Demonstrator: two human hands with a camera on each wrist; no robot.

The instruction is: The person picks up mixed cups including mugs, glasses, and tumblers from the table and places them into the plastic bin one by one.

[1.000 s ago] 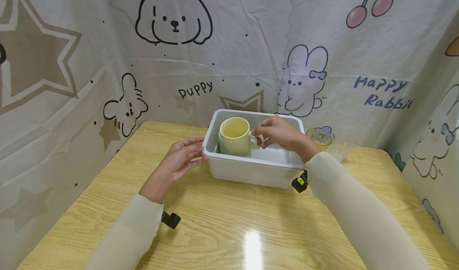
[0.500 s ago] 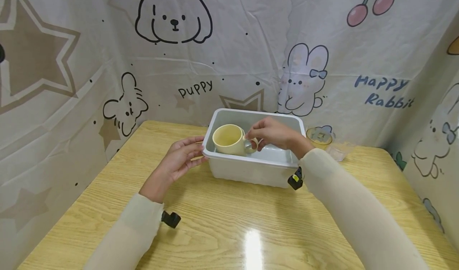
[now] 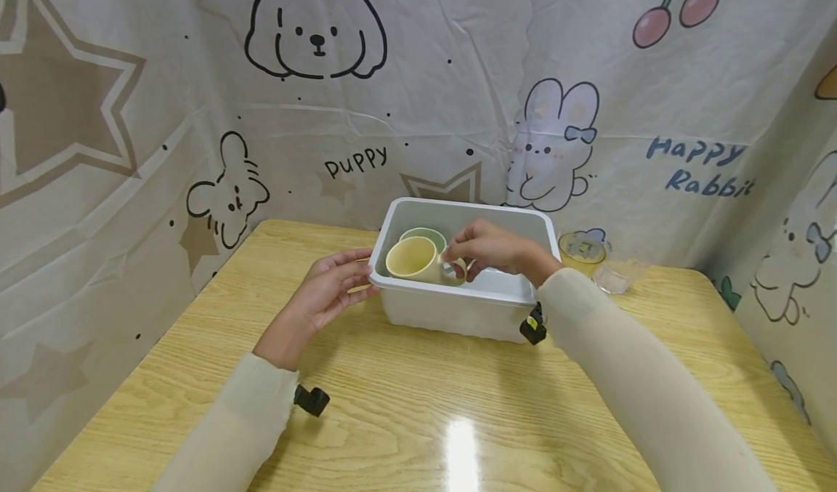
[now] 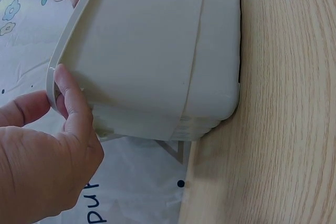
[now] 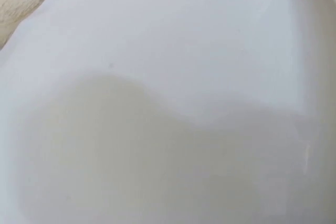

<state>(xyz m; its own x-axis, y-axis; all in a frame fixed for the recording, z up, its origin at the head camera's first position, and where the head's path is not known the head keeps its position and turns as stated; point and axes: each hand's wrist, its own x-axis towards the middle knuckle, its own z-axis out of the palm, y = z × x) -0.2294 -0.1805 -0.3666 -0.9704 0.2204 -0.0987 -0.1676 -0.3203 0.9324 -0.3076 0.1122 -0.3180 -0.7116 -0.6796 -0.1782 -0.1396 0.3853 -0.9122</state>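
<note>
A yellow mug [image 3: 413, 259] sits tilted in the near left part of a white plastic bin [image 3: 451, 316]. My right hand [image 3: 502, 248] reaches over the bin and pinches the mug's handle. Behind the yellow mug, a green mug [image 3: 425, 233] is partly hidden. At the bin's left end, my left hand [image 3: 327, 288] holds the rim. In the left wrist view, the thumb and fingers of that hand [image 4: 47, 161] lie on opposite sides of the rim. The right wrist view is filled mostly with a blurred pale surface.
The bin stands on a wood-grain table [image 3: 379, 419]. A yellow-rimmed clear container [image 3: 582, 249] is behind its right end, with a small transparent object [image 3: 612, 280] beside it. A printed curtain [image 3: 431, 99] hangs behind the table and along both sides.
My right hand has moved the yellow mug lower and leftward into the bin, toward its near side. The green mug's rim now shows behind it. The left hand has stayed at the rim.
</note>
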